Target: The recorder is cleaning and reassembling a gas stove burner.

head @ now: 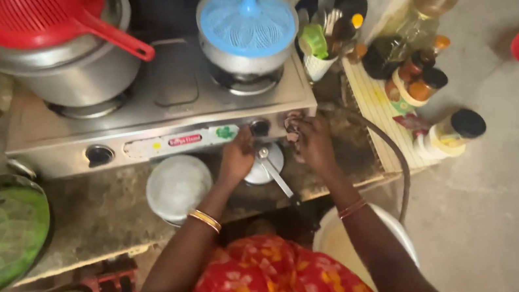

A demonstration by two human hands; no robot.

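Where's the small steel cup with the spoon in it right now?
In the head view, the small steel cup sits on the counter just in front of the stove, between the left hand and right hand, right of the round steel lid.

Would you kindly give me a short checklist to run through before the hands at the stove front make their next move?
1. Left hand at the right-hand black stove knob: ok.
2. Right hand off the burners: ok.
3. Small steel pot with blue perforated lid seated on right burner: ok.
4. Flame lit: cannot tell.
5. Small steel cup with spoon upright on the stone counter: ok.
6. Round steel lid flat, away from counter edge: ok.
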